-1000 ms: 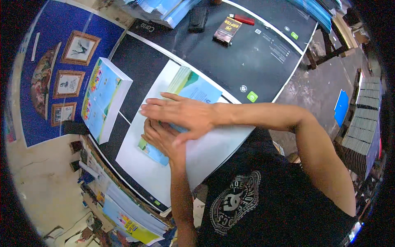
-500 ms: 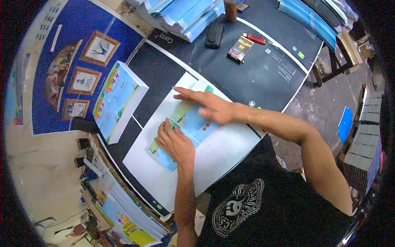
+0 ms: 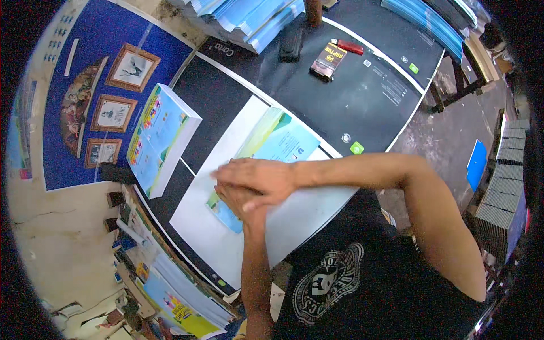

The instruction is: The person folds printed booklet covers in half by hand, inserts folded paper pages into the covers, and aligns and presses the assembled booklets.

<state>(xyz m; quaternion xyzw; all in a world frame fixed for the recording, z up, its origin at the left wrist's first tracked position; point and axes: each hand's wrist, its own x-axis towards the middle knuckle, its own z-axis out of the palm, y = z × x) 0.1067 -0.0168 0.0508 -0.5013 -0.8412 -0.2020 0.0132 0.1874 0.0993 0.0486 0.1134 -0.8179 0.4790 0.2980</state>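
Note:
A light blue and green printed cover sheet (image 3: 286, 141) lies on a large white sheet (image 3: 198, 249) on the table. My right hand (image 3: 263, 177) lies flat across the cover, its fingers stretched to the left over my left hand and slightly blurred. Beneath it, my left hand (image 3: 245, 205) rests flat on the near-left part of the cover; its fingers are mostly hidden by the right one. Neither hand appears to grip anything. Left of the hands stands a thick stack of matching printed covers or booklets (image 3: 160, 139).
Further back on the black tabletop (image 3: 317, 107) lie a small box (image 3: 328, 61), a red lighter (image 3: 348, 46) and a black pouch (image 3: 290, 44). Tall stacks of blue printed sheets (image 3: 249, 22) rise behind. More booklets (image 3: 181, 300) sit at lower left.
My right hand has moved left and nearer, from the cover's middle onto my left hand. The cover's far part is now uncovered. My left hand has stayed in about the same place.

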